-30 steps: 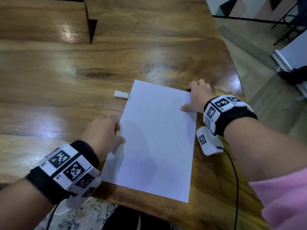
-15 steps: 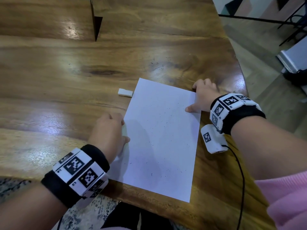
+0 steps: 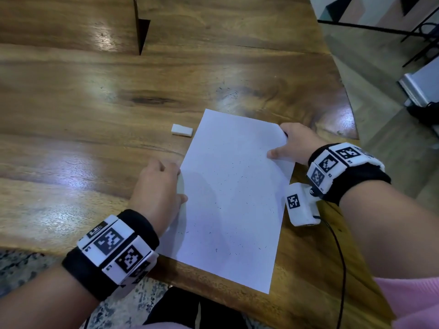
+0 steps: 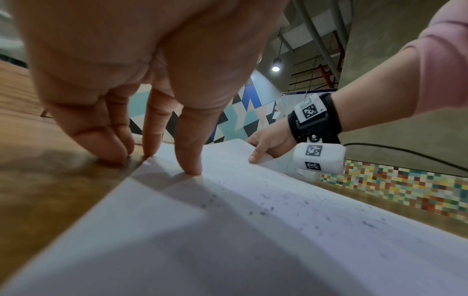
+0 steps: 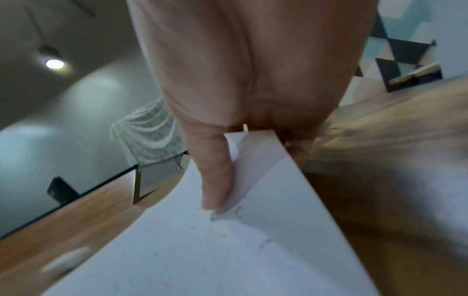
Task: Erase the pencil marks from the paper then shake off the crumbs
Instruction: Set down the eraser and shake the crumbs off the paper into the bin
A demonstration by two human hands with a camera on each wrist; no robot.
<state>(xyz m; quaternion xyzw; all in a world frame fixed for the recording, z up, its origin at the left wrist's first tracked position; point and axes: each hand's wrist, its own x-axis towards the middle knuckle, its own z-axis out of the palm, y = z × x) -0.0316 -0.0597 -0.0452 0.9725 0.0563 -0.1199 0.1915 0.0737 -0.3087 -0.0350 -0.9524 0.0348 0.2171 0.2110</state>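
Note:
A white sheet of paper (image 3: 232,198) lies near the front edge of the wooden table (image 3: 95,91), dotted with dark eraser crumbs (image 3: 237,248). My right hand (image 3: 288,144) pinches the sheet's right edge near the far corner. Its thumb (image 5: 217,180) is on top, its fingers are underneath, and that edge is lifted slightly. My left hand (image 3: 174,185) is at the left edge, which lies flat on the wood. The thumb (image 4: 192,160) presses on the paper and the fingertips (image 4: 113,152) touch the table beside it. A small white eraser (image 3: 182,130) lies just left of the sheet's far corner.
More dark crumbs (image 3: 228,91) are scattered on the wood beyond the sheet. A dark wedge-shaped gap (image 3: 141,32) cuts into the table at the back. The table's curved right edge (image 3: 351,119) drops to the floor. A black cable (image 3: 339,257) hangs from my right wrist.
The right hand has raised the paper's right edge a little off the table. The left hand has stayed at the left edge.

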